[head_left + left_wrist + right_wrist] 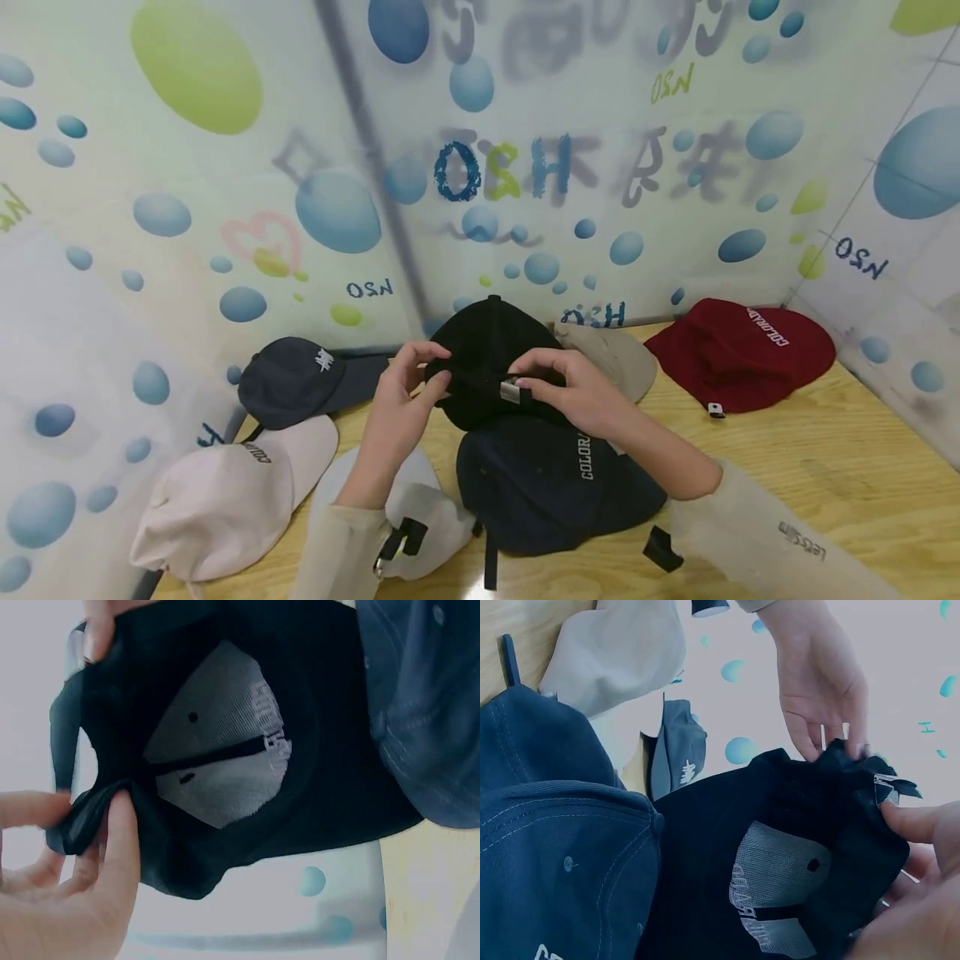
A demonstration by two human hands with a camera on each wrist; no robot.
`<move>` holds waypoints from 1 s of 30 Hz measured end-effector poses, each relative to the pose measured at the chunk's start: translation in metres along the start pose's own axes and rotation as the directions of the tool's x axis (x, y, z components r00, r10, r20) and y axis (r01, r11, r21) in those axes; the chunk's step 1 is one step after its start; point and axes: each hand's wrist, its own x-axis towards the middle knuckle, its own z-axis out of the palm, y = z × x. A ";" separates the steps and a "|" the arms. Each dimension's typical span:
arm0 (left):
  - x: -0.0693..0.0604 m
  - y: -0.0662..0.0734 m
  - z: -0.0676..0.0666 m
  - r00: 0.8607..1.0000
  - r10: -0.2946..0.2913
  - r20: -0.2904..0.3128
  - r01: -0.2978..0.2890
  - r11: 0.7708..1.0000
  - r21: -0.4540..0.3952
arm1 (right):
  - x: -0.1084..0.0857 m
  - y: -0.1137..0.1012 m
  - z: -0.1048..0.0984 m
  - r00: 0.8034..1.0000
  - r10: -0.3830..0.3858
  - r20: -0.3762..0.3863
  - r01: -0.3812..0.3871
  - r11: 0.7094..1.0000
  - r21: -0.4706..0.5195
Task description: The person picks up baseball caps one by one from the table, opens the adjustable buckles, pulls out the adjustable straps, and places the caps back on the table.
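A black cap (487, 333) is held up between both hands, its back strap toward the person. My left hand (401, 408) pinches the left side of its back edge between thumb and fingers. On the other side, my right hand (577, 392) grips the strap beside a silver metal buckle (511, 392). The left wrist view looks into the cap's inside, where a pale mesh lining (217, 742) shows with stitching from the embroidery. In the right wrist view the right thumb lies by the buckle (885, 784). Just below the black cap sits a navy cap (517, 492) with white lettering.
A white cap (435, 521) lies under my left forearm, with a pale pink cap (217, 500) and a dark cap (288, 383) further left. Behind my right hand is a beige cap (622, 362); a red cap (738, 358) sits right on the wooden table (832, 475). A patterned sheet (480, 233) stands behind.
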 end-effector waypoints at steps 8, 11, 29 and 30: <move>-0.006 0.003 0.015 0.986 0.022 0.164 -0.019 1.000 -0.021 | 0.001 0.000 0.003 0.999 -0.018 -0.027 0.018 1.000 -0.013; -0.008 0.002 0.019 0.979 0.041 0.201 -0.037 0.999 -0.026 | 0.001 0.001 0.003 0.999 -0.014 -0.030 0.013 1.000 -0.026; -0.007 0.000 0.025 0.996 0.046 0.071 -0.053 0.993 0.110 | 0.000 0.003 0.001 1.000 -0.029 -0.002 0.029 0.999 -0.028; -0.006 -0.001 0.023 0.998 0.039 0.054 -0.046 0.990 0.135 | -0.001 0.004 0.000 0.999 -0.038 -0.002 0.038 0.999 -0.025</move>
